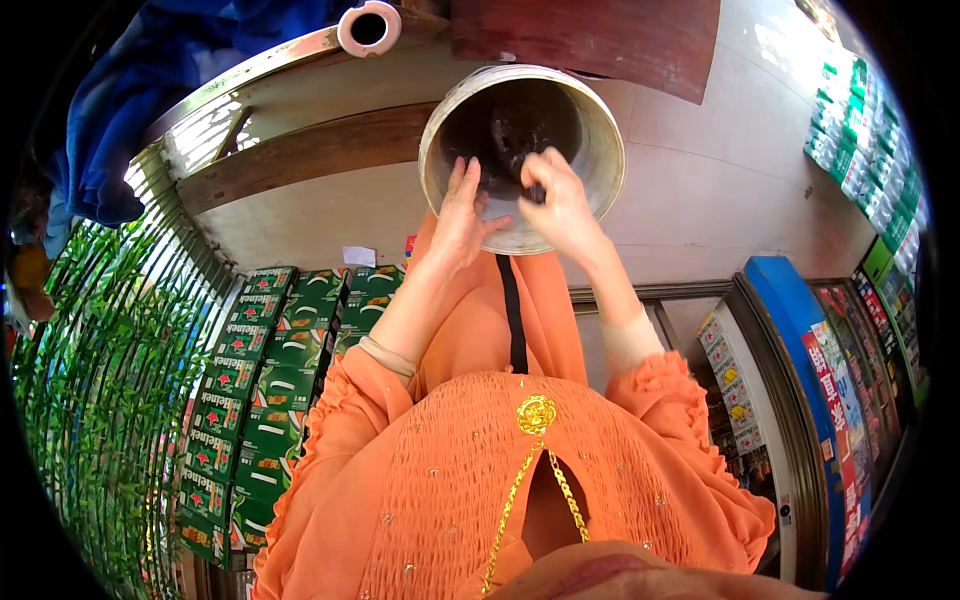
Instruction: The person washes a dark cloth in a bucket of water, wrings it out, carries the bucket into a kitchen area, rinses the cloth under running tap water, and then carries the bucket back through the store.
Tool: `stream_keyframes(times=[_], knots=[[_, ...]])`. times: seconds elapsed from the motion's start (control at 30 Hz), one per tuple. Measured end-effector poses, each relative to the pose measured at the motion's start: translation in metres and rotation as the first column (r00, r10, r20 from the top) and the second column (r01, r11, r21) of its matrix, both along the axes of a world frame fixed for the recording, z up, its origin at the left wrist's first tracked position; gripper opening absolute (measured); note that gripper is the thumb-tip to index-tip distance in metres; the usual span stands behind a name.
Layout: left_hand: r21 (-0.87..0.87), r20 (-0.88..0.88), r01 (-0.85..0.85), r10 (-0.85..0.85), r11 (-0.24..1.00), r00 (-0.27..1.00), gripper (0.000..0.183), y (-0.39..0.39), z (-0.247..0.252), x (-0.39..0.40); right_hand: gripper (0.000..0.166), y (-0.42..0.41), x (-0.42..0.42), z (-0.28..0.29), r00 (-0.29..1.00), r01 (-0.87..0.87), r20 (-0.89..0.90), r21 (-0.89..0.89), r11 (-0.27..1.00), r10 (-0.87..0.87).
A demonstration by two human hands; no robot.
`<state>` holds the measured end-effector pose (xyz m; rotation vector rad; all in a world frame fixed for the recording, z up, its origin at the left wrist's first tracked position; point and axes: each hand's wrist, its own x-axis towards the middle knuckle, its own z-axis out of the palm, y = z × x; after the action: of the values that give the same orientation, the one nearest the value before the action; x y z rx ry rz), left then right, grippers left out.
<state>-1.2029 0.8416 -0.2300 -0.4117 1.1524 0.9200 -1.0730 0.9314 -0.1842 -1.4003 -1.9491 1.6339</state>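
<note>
A whitish round bucket (609, 157) stands before me, its wall stained, with dark liquid (551, 112) inside. Wet glints show on a dark, blurred shape in the liquid, whose kind I cannot make out. Over the near left part of the opening is my left hand (466, 214), fingers spread and apparently holding nothing. My right hand (561, 199) is over the near right part with its fingers curled. A dark patch shows inside that curl; whether it is a held thing or the liquid behind is unclear.
Green Heineken cartons (259, 390) are stacked at left, beside a leafy slatted screen (112, 390). Blue cloth (112, 127) hangs upper left, near a pale pipe end (391, 34). A reddish-brown board (592, 45) lies beyond the bucket. Plastic-wrapped packs (862, 150) and a blue cabinet (787, 307) stand right.
</note>
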Motion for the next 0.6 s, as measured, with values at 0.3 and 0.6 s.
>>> stream_keyframes(times=[0.3,0.6], knots=[[0.059,-0.055,-0.023,0.026,0.998,0.998,0.082,0.036,0.002,0.007,0.02,0.003,0.023,0.118,0.955,-0.175,-0.271,-0.18,0.968,0.122],[0.049,0.091,-0.31,0.304,0.95,0.948,0.042,0.035,0.041,0.031,0.078,-0.035,-0.014,0.009,0.969,0.197,0.133,0.082,0.977,-0.207]])
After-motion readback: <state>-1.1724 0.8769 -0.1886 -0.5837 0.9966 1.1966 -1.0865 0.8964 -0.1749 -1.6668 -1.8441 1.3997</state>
